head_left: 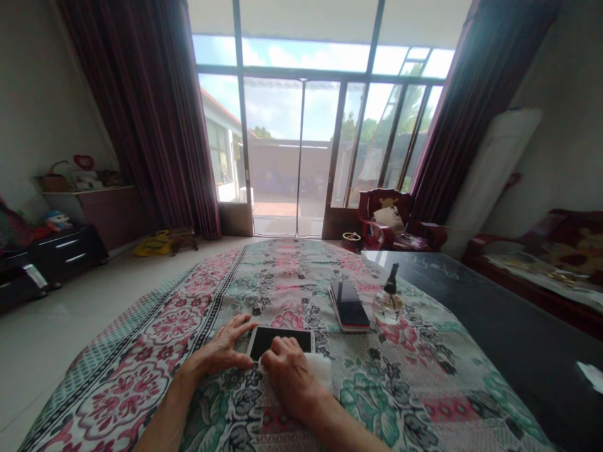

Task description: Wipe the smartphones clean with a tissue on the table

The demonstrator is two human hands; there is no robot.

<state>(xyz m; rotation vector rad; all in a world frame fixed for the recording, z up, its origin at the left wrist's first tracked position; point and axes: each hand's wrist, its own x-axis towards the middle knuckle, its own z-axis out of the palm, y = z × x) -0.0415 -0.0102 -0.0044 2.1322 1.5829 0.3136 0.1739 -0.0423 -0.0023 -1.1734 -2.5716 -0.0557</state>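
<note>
A white-framed smartphone (263, 342) with a dark screen lies sideways on the patterned tablecloth (277, 282). Thumb and forefinger of my left hand (225, 346) bracket the phone's left end, holding it at the two corners. My right hand (288, 370) is closed and pressed down over the lower part of the screen. Folded white cloth (321, 369), perhaps tissue, sticks out from under that hand on its right side. The right fingertips and the part of the cloth beneath them are hidden.
Right of the phone lie stacked dark phones (349, 306). A clear spray bottle (389, 302) with a black nozzle stands beside them. Farther right is a dark tabletop (452, 301). A wooden armchair (377, 220) stands beyond, near glass doors.
</note>
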